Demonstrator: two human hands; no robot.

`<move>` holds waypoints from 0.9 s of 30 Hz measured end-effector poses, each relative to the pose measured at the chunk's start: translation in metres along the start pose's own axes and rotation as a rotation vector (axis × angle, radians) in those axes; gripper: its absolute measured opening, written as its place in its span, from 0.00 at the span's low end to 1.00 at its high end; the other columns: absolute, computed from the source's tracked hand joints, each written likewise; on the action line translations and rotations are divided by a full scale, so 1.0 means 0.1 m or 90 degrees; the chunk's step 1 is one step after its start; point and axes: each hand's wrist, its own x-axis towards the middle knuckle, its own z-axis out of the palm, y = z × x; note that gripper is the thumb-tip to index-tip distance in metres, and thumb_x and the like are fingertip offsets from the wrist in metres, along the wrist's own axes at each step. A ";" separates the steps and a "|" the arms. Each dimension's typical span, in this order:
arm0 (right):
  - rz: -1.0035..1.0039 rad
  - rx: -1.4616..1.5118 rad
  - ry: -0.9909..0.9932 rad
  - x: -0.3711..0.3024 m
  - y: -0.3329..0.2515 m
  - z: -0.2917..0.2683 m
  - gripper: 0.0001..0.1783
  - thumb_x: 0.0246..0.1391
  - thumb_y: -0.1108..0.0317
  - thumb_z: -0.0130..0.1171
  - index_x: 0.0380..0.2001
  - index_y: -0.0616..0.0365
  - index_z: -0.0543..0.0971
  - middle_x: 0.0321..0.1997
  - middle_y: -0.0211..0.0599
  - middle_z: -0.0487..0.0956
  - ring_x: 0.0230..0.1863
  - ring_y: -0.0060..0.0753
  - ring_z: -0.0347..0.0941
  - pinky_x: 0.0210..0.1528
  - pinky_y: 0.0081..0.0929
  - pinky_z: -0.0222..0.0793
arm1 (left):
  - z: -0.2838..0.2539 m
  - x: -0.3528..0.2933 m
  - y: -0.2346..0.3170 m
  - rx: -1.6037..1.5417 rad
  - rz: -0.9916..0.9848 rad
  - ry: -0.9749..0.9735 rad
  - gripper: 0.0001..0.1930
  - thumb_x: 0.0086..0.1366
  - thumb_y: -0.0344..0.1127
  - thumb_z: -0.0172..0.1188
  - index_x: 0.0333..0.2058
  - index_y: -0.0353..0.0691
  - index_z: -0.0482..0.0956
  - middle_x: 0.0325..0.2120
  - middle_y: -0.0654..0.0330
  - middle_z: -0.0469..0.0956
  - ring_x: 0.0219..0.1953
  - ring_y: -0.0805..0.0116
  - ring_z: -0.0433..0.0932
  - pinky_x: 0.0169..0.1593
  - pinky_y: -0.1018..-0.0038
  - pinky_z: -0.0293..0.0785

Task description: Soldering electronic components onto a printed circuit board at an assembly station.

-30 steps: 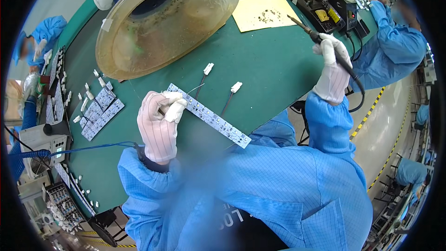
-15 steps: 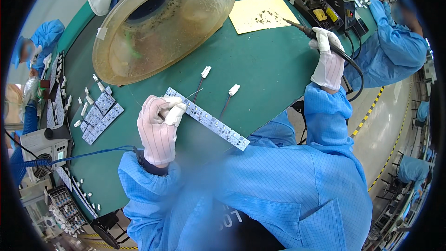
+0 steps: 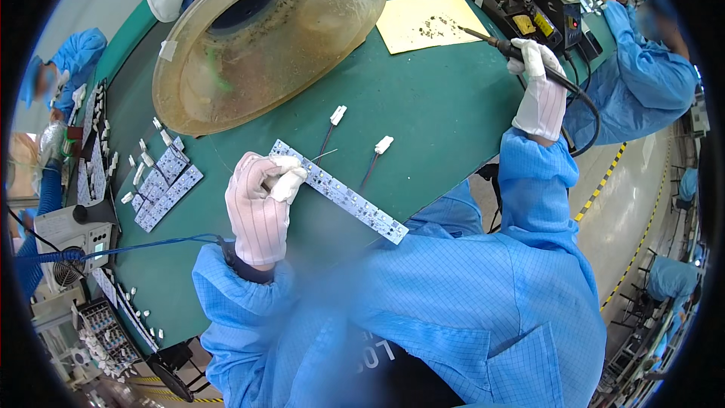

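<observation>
My left hand (image 3: 262, 198), in a white striped glove, is closed in a pinch on a thin solder wire (image 3: 325, 155), whose end sticks out past the fingertips. Beneath those fingers a long, narrow circuit board (image 3: 349, 200) lies slanted at the table's near edge. Two white connectors (image 3: 337, 115) (image 3: 384, 144) on dark leads rest just beyond the board. At the right, my gloved right hand (image 3: 541, 83) grips a soldering iron (image 3: 504, 47) by its handle. The iron's tip points left, over a yellow sheet (image 3: 400, 26) scattered with dark specks.
A big clear fume hood (image 3: 264, 60) takes up the far left of the green table (image 3: 430, 106). More boards with connectors (image 3: 168, 189) lie at the left. A black soldering station (image 3: 521, 0) stands far right. A co-worker in blue (image 3: 634, 83) sits at the right, another person (image 3: 72, 60) far left.
My right hand and the soldering iron have shifted slightly to the right, and the cable swings a little outward. My left hand keeps its pinch over the board.
</observation>
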 end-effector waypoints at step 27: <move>-0.028 0.079 0.122 0.02 0.04 0.31 0.23 0.58 0.51 0.56 0.32 0.63 0.82 0.20 0.33 0.76 0.20 0.21 0.65 0.29 0.20 0.59 | -0.01 0.02 0.03 0.052 0.018 -0.029 0.12 0.46 0.25 0.68 0.26 0.36 0.72 0.24 0.58 0.72 0.23 0.65 0.67 0.27 0.72 0.64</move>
